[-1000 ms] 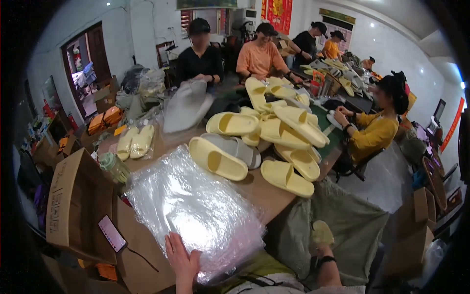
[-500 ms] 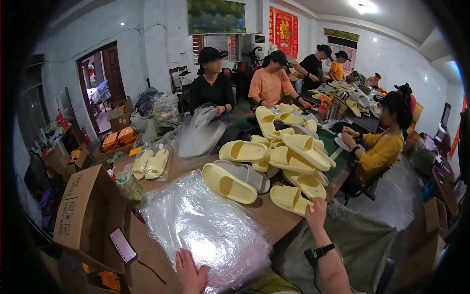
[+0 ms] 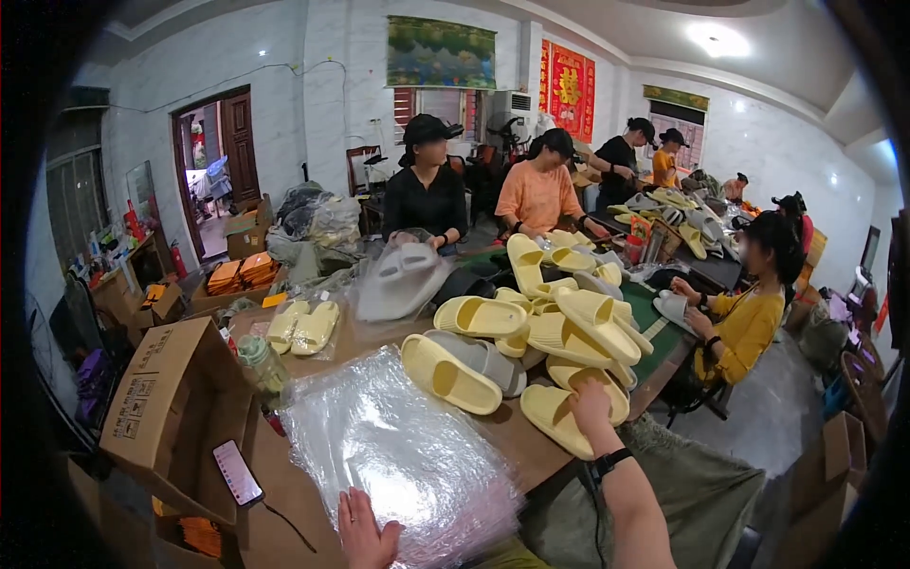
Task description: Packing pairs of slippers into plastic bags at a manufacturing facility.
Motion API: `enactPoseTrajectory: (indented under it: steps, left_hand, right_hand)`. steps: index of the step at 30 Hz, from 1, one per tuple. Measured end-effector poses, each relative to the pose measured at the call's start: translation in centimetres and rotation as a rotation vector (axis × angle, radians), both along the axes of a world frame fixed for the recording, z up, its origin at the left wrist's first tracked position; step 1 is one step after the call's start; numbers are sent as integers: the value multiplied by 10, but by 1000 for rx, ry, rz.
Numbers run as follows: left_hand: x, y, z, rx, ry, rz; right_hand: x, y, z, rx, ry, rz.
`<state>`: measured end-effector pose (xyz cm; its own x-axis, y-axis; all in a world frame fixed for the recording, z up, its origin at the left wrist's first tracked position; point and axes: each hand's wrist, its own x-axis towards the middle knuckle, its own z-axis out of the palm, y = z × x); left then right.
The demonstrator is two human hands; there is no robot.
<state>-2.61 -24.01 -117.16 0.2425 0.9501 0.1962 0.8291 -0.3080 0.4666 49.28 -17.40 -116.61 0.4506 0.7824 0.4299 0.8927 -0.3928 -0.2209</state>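
My left hand (image 3: pixel 368 531) lies flat with fingers spread on the near edge of a stack of clear plastic bags (image 3: pixel 389 441). Over at the right edge of the table, my right hand (image 3: pixel 593 410) reaches onto the heap of slippers. Its fingers are bent around a yellow slipper (image 3: pixel 550 419) at the near side of the heap, and the fingertips are partly hidden. Another yellow slipper (image 3: pixel 614 403) touches that hand from behind. More yellow slippers (image 3: pixel 450 375) and a grey slipper (image 3: pixel 488 360) are heaped beyond the bags.
Left of the bags are a phone (image 3: pixel 237 472), an open cardboard box (image 3: pixel 175 417) and a green bottle (image 3: pixel 261 368). A bagged yellow pair (image 3: pixel 303 327) lies behind them. Across the table a person (image 3: pixel 425 194) handles bagged grey slippers (image 3: pixel 406 280); another person (image 3: pixel 744 322) sits at right.
My right hand has moved inward over the near slippers, and the near yellow slipper has turned and shifted toward me. My left hand stays on the bags. Grey slippers now show in the opposite person's bag.
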Motion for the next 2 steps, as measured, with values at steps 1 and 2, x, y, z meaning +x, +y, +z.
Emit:
enactPoseTrajectory:
  steps: [1,2]
  left_hand:
    - [-2,1,-3,1,2,-4]
    - [-4,2,-7,-3,5,-9]
  right_hand:
    - [-4,-1,5,-74,75,17]
    - [-19,-7,21,-151,150,32]
